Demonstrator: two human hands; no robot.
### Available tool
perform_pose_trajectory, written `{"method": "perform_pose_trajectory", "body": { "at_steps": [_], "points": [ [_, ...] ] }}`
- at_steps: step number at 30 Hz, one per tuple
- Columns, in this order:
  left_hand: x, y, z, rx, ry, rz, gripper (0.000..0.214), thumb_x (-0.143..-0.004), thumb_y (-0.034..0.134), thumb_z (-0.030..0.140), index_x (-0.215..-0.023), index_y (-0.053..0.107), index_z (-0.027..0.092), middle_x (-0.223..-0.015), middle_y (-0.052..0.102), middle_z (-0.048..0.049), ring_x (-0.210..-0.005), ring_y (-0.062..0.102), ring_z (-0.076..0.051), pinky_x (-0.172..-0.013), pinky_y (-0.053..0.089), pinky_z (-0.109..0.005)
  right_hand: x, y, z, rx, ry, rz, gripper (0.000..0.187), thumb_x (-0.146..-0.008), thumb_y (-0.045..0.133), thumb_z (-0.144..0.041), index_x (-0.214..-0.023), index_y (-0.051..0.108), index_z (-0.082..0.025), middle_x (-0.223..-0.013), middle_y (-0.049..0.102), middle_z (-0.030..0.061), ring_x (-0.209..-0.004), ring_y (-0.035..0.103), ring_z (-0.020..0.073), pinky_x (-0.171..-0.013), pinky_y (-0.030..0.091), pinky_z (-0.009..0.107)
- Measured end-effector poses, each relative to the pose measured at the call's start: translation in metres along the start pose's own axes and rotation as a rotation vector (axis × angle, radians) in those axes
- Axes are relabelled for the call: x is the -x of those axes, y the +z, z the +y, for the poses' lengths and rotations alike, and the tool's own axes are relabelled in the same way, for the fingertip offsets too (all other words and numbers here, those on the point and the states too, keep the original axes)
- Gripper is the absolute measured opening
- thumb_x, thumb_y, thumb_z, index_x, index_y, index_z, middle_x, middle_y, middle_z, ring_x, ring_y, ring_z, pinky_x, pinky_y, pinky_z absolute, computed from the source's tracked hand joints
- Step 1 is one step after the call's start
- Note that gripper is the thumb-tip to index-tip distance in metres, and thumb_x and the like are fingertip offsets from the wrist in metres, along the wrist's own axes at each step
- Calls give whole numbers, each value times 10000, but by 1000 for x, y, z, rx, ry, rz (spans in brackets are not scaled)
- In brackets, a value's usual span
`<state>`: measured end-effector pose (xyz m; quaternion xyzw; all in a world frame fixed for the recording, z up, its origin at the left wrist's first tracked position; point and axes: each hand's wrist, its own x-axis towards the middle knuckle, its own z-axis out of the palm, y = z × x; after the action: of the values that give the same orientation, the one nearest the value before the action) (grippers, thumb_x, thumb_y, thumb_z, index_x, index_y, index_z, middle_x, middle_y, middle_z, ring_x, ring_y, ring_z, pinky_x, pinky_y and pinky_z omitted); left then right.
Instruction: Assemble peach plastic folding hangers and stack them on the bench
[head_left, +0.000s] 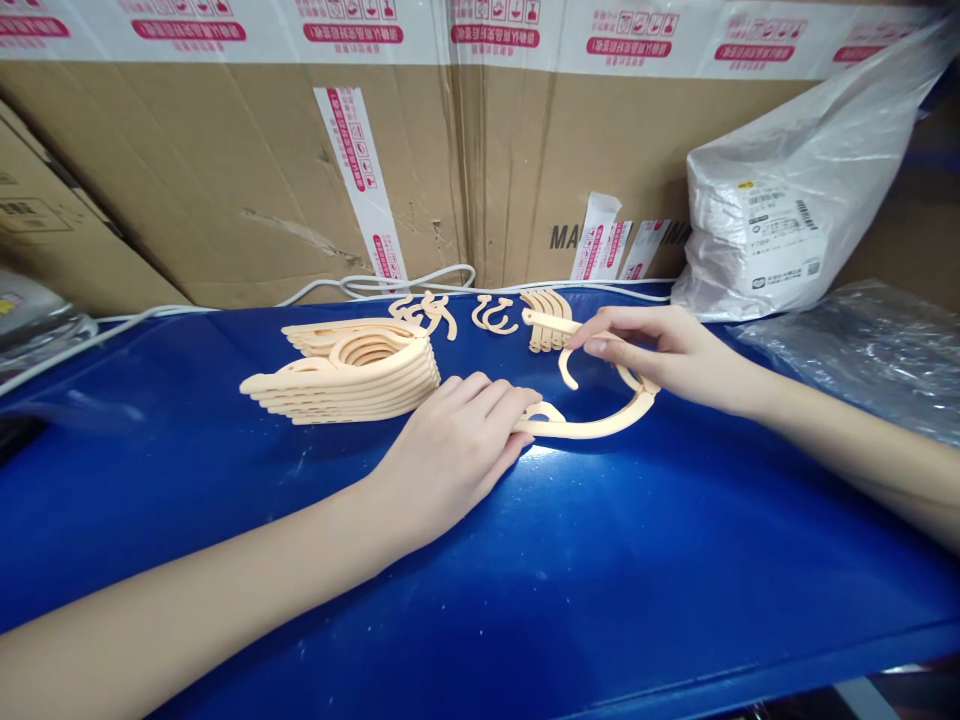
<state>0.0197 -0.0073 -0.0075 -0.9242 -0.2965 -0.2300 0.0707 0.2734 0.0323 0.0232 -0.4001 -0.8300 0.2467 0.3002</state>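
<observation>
In the head view, the left hand (454, 440) has its fingers closed on one end of a cream hanger (600, 430); the right hand's (675, 345) fingers pinch its far arm. Left of it, a hanger stack (352, 385) sits on the blue surface (540, 600).

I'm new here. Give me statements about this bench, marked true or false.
1. The left hand and right hand hold one cream frame. True.
2. The stack of similar frames lies right of both hands. False: the stack is to their left.
3. The tabletop is blue. True.
4. Loose hooks lie nearer the camera than the hands. False: the loose hooks lie beyond them.
5. The cardboard behind has no tape. False: printed tape crosses the cardboard.
</observation>
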Motion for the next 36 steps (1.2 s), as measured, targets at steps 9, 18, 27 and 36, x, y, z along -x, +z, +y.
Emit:
{"method": "perform_pose_trajectory", "body": {
  "at_steps": [9, 18, 27, 36],
  "points": [
    [-1, -1, 1, -64, -61, 40, 174, -953, 525, 242, -1104, 535, 156, -1039, 617, -66, -914, 552, -239, -748, 421, -350, 5, 11, -4, -185, 95, -134, 235, -886, 609, -417, -1011, 723, -254, -956, 713, 14, -808, 623, 158, -684, 465, 292],
    [0, -5, 3, 20, -113, 84, 122, -926, 517, 195, -814, 471, 179, -691, 554, 20, -636, 520, -156, -599, 371, -280, 5, 16, -10, -341, 160, -42, 245, -811, 702, -408, -984, 743, -239, -766, 682, -7, -655, 583, 112, -582, 430, 247],
    [5, -15, 20, 305, -308, 123, 53, -912, 547, 226, -921, 503, 199, -845, 655, 27, -760, 612, -155, -699, 433, -303, 4, 17, -12, -520, 274, 173, 171, -780, 751, -355, -924, 746, -263, -824, 703, -18, -615, 557, 68, -508, 394, 186],
    [0, -18, 15, 450, -438, 112, 132, -926, 552, 320, -1000, 510, 219, -956, 607, 11, -863, 566, -156, -746, 459, -309, 11, 22, -30, -548, 233, -178, 336, -743, 784, -275, -1050, 664, -208, -752, 662, -25, -532, 596, 80, -387, 446, 152]
  ]
}}
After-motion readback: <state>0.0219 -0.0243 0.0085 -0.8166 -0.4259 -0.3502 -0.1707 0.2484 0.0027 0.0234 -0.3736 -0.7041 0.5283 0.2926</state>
